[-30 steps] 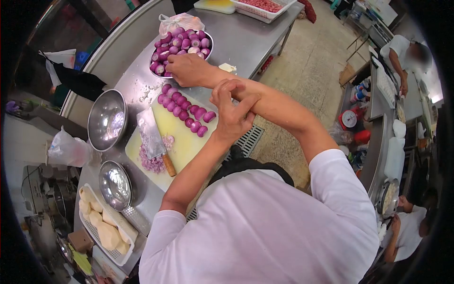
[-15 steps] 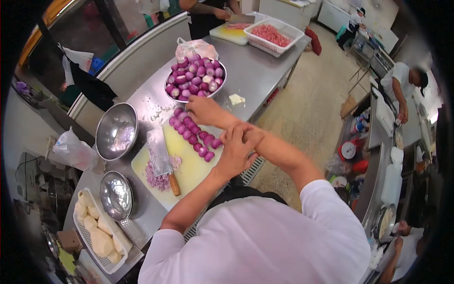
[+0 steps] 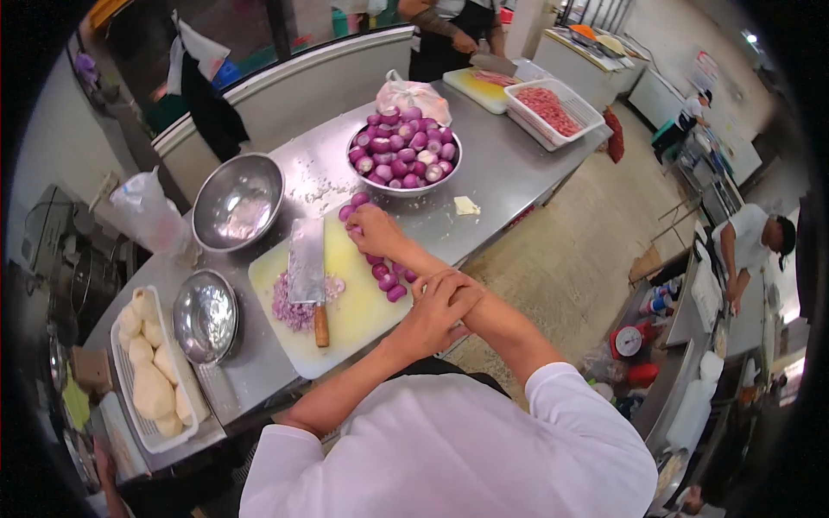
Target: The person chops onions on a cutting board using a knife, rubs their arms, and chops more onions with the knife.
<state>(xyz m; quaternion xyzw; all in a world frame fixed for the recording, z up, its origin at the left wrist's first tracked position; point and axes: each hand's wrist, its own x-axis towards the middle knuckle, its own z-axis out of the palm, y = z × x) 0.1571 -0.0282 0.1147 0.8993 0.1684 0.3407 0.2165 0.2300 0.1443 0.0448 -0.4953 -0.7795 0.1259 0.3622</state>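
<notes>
My right hand (image 3: 376, 231) is over the rows of peeled red onions (image 3: 380, 270) on the cutting board (image 3: 363, 319), its fingers closed at an onion near the far end. My left hand (image 3: 434, 315) lies across my right forearm (image 3: 492, 315), fingers and thumb curled around it. A cleaver (image 3: 306, 259) with a wooden handle rests on the board, its blade partly over chopped onion (image 3: 294, 311). Beyond the board stands a metal bowl (image 3: 406, 192) heaped with peeled red onions.
Two metal bowls (image 3: 239, 203) (image 3: 205, 318) stand left of the board. A white basket (image 3: 154, 442) holds peeled root vegetables (image 3: 151, 388). At the table's far end are a basket of ground meat (image 3: 548, 110) and a co-worker (image 3: 449, 34) with a knife. Other people work at the right.
The view has shifted, so the table sits differently in it. My right hand has moved onto the onion rows from their far end. My left hand stays on my right forearm.
</notes>
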